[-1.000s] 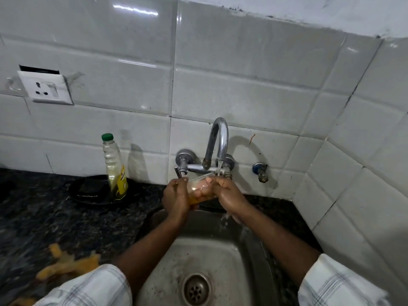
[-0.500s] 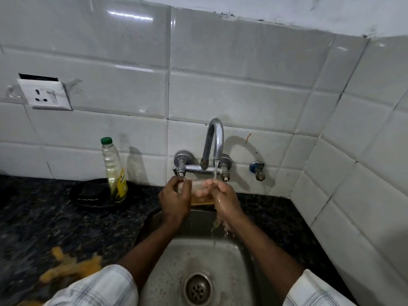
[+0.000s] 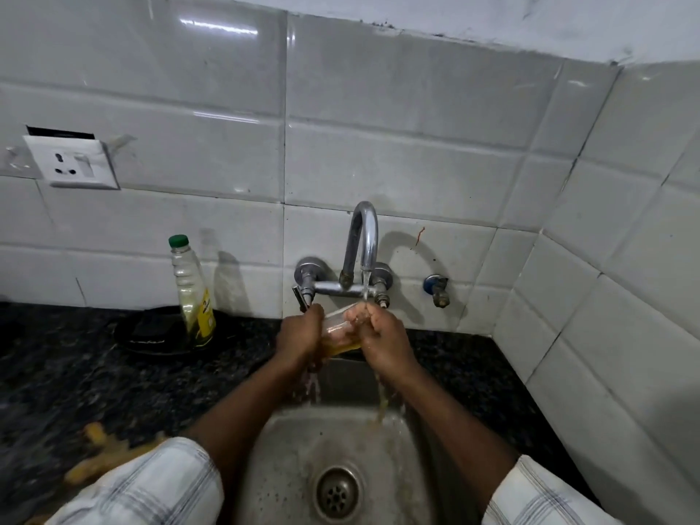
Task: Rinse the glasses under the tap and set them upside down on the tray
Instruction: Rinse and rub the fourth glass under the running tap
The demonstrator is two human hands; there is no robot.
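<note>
A clear glass (image 3: 338, 324) lies tilted on its side between both hands, under the running chrome tap (image 3: 361, 244), over the steel sink (image 3: 288, 467). My left hand (image 3: 299, 335) grips its left end. My right hand (image 3: 380, 337) holds the right end, fingers at the rim where the stream lands. Yellowish liquid shows in the glass, and tinted water runs off both hands into the basin. A dark round tray (image 3: 151, 337) lies on the counter to the left.
A green-capped bottle (image 3: 193, 297) of yellowish liquid stands on the tray's right side. A wall socket (image 3: 72, 162) is on the tiles at the left. A yellow cloth (image 3: 102, 452) lies on the black counter near my left sleeve. A small valve (image 3: 437, 289) sticks out right of the tap.
The glass has tipped further onto its side under the stream, and more tinted water now pours off my hands into the sink. Both hands have stayed under the tap.
</note>
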